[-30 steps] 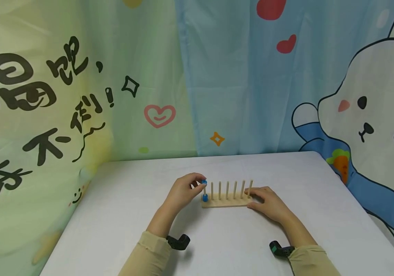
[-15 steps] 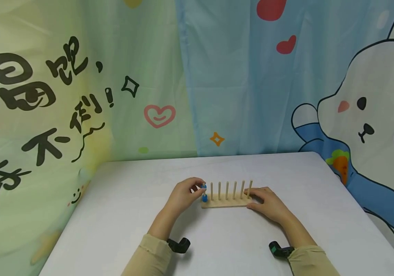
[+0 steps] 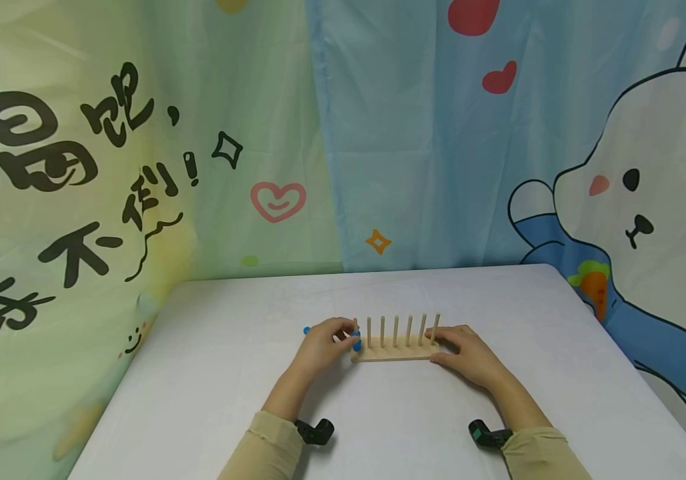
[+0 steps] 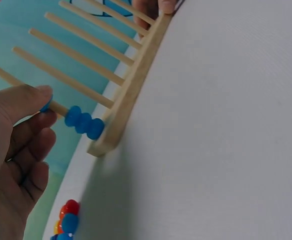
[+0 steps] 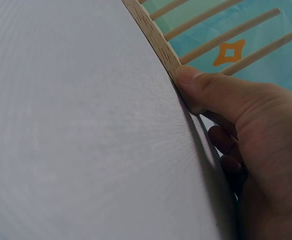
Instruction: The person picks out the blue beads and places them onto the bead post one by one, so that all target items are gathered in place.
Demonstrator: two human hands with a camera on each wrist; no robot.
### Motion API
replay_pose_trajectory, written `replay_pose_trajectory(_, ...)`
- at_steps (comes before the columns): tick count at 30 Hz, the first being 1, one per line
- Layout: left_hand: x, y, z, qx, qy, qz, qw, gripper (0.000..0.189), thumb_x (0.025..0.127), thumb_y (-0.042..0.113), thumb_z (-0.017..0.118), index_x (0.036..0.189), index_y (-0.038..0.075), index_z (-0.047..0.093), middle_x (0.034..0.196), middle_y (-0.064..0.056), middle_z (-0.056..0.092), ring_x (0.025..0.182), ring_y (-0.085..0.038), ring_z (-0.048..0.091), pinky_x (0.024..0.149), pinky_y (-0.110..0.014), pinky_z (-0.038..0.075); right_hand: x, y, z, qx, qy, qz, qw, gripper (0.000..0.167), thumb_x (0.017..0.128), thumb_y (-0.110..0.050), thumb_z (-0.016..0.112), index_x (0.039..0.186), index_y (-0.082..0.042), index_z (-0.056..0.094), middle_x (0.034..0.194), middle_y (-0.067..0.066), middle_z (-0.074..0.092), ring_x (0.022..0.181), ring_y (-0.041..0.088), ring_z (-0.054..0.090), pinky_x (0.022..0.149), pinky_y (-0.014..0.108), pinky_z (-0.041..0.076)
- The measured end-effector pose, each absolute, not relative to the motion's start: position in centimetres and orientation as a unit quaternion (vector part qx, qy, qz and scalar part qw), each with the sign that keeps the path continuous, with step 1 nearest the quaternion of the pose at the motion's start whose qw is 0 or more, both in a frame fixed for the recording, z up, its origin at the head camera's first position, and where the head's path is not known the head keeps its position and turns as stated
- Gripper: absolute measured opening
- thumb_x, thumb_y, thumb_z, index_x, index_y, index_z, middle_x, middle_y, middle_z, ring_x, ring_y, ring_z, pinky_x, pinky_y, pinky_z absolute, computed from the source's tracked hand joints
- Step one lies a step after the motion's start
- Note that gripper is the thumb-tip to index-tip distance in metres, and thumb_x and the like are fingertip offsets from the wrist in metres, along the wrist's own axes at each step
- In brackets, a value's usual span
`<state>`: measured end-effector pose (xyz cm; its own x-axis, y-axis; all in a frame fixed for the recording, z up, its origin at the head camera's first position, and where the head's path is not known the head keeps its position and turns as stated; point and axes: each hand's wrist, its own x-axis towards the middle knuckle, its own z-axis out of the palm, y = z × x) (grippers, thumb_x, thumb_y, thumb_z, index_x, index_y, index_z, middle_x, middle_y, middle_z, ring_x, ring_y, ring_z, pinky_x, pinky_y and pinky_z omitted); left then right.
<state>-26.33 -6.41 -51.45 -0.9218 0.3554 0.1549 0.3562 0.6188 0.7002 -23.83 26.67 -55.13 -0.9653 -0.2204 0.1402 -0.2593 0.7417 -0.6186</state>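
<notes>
A wooden peg board with a row of upright pegs stands on the table. On its leftmost peg, several blue beads are stacked down at the base. Thumb and fingers of my left hand pinch another blue bead around that same peg, a little above the stack; the fingers mostly cover it. My right hand grips the board's right end, its thumb on the front edge. The other pegs carry no beads.
Loose red, blue and yellow beads lie on the white table beyond my left hand; in the head view the hand hides most of them. A printed curtain hangs behind the table.
My left hand has moved down the leftmost peg, bringing the pinched blue bead from near the top toward the stack. The right hand and the board have stayed in place.
</notes>
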Motion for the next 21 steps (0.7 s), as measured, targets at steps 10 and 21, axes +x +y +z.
replay_pose_trajectory(10,-26.26,-6.42,-52.50,-0.213,-0.900,-0.379,0.019,0.021,0.094,0.025,0.069,0.112,0.015,0.068,0.111,-0.001,0.067,0.098,-0.017,0.065,0.081,-0.031,0.053,-23.89,26.71,-55.16,0.132,-0.931,0.340,0.030,0.049,0.083,-0.040,0.077,0.128,-0.025,0.065,0.128,0.007,0.062,0.125,0.033,0.050,0.105,0.060,0.039)
replay_pose_trajectory(21,-25.86,-6.56,-52.27,-0.203,-0.906,-0.372,-0.005,0.025,0.095,0.028,0.067,0.118,0.018,0.067,0.117,0.000,0.066,0.099,-0.016,0.065,0.083,-0.031,0.053,-23.79,26.67,-54.99,0.137,-0.931,0.336,0.030,0.049,0.084,-0.037,0.077,0.129,-0.024,0.065,0.128,0.007,0.062,0.125,0.034,0.051,0.104,0.060,0.039)
